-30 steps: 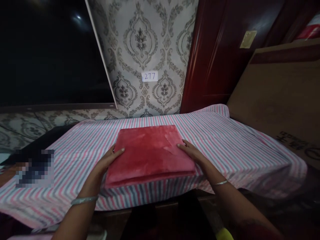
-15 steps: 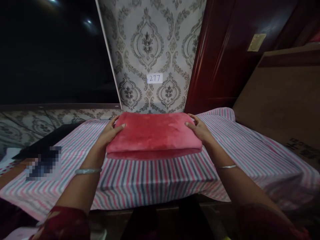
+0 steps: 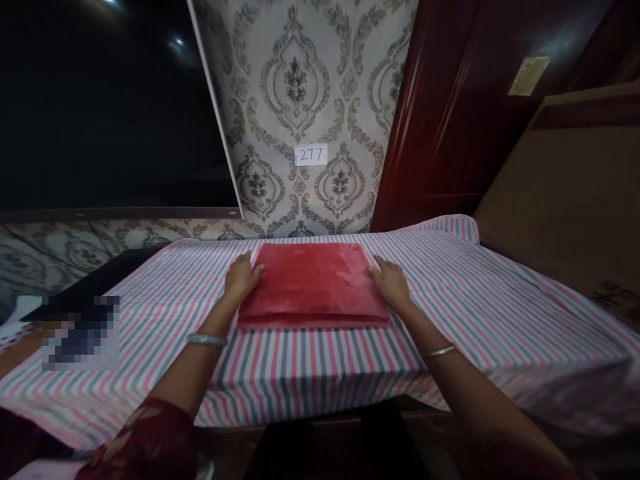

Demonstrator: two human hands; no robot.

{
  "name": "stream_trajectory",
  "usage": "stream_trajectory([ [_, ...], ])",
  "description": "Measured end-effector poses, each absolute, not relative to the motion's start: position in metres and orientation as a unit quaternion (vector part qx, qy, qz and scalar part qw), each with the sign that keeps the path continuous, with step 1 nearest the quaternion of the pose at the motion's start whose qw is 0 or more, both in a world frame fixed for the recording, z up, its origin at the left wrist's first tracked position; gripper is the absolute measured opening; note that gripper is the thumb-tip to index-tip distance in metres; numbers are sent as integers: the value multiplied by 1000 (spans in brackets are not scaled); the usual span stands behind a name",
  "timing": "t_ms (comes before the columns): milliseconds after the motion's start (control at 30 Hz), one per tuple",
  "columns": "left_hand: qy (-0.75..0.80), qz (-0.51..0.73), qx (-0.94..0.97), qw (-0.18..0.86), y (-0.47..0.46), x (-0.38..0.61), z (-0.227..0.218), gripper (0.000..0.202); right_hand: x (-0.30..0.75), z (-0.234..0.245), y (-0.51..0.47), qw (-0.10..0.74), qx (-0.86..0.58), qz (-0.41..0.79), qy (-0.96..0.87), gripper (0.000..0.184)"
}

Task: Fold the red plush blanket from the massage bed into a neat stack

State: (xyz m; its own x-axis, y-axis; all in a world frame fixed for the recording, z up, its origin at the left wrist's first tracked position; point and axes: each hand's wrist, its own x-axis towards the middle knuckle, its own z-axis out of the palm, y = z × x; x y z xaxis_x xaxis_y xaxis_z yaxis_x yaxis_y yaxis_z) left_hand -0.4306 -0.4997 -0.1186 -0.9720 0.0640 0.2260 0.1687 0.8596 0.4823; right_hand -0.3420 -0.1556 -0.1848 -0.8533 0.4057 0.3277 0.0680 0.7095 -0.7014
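A folded red plush cloth (image 3: 313,283) lies flat on a table covered by a pink, grey and white striped sheet (image 3: 450,293), near the wall. My left hand (image 3: 243,275) presses against the cloth's left edge with its fingers curled round it. My right hand (image 3: 391,283) grips the right edge the same way. A bangle sits on each wrist.
Patterned wallpaper with a small label reading 277 (image 3: 311,155) rises behind the table. A dark screen (image 3: 100,107) fills the upper left, and a dark red wooden door (image 3: 450,113) stands at the right. A brown cardboard box (image 3: 570,200) leans beside the table's right end.
Both hands lifted the red cloth from the table's front edge, carried it towards the wall and set it down flat. They stay on its two side edges.
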Motion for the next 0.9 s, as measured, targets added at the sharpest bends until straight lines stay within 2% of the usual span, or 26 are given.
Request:
stream_trajectory([
  [100,-956,-137,-197,169,-462,-411,-119,66,-347,-175,-200,259,-23,209,-943,52],
  [200,-959,-75,-234,139,-434,-394,-146,71,-346,-184,-245,211,15,141,-967,55],
  [300,-970,-55,-215,96,-427,-389,-178,72,-342,-200,-264,174,7,125,-977,58],
  [400,-971,-52,-213,95,-431,-392,-194,72,-341,-208,-261,171,5,124,-977,58],
  [900,-967,-54,-220,117,-431,-388,-192,71,-339,-203,-265,161,-4,100,-982,56],
])
